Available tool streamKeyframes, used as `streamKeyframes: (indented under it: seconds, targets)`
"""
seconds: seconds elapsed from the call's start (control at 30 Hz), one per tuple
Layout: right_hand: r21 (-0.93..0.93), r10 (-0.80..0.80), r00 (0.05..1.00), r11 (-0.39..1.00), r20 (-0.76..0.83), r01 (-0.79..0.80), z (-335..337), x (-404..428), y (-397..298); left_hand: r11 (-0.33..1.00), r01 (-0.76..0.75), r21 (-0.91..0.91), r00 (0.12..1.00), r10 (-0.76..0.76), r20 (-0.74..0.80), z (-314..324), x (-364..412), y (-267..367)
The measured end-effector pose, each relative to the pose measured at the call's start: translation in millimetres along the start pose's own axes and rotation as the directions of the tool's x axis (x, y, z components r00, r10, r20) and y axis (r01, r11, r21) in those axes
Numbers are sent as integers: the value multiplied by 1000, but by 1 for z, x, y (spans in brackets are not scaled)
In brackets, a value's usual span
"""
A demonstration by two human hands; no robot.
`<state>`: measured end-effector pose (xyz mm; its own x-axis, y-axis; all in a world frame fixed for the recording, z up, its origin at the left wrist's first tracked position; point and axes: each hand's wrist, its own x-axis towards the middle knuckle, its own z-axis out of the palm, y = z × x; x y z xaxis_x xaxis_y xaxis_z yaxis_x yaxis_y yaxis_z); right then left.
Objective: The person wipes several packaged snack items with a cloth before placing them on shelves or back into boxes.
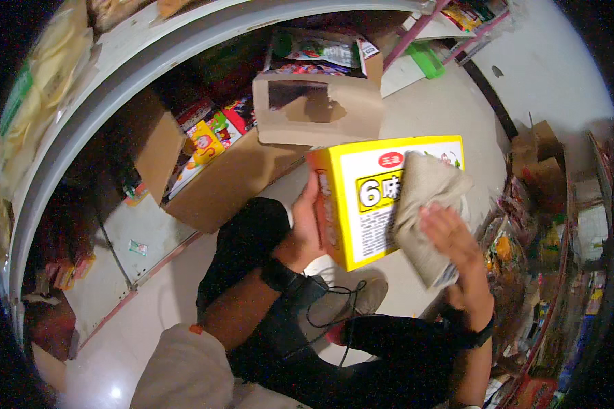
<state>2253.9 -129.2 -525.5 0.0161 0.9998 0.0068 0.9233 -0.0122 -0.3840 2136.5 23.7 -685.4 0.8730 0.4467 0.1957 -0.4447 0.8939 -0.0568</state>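
Note:
A yellow, white and red printed carton [371, 225] is held up over my knees and the floor. My left hand [307, 225] grips its red left side, with a black strap around the wrist. Against the carton's white front face lies a folded beige cloth [430, 204]. My right hand [453, 240] presses flat on that cloth, fingers together, so the cloth is between palm and carton. The cloth covers the right part of the face. Part of my left fingers is hidden behind the carton.
An open cardboard box [225, 179] with colourful packets sits at the left by a low shelf [148, 240]. Behind the carton stands another torn cardboard box [358, 102] of packets. A green plastic tray [427, 60] is farther back. Packed shelves line the right, and a black cord [332, 327] hangs near my shoe.

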Motion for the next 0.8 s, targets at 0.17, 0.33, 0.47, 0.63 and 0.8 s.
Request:
streamKeyframes:
  seconds: [0.17,0.33,0.47,0.63,0.8]
  targets:
    - [269,355,870,924,-342,-272,9,-31,31,921,-56,385,994,87,-63,22,0,-2]
    - [763,828,364,546,-427,-346,30,-24,8,953,112,281,987,-139,78,37,0,-18]
    - [576,630,682,733,-372,-362,34,-26,-21,956,105,274,988,-131,78,27,-4,-30]
    - [121,10,1000,993,-25,-7,31,-2,-41,992,97,85,991,-104,81,16,-13,-21]
    - [109,-142,969,987,201,122,5,-1,-20,977,26,212,981,16,-193,3,-15,-5]
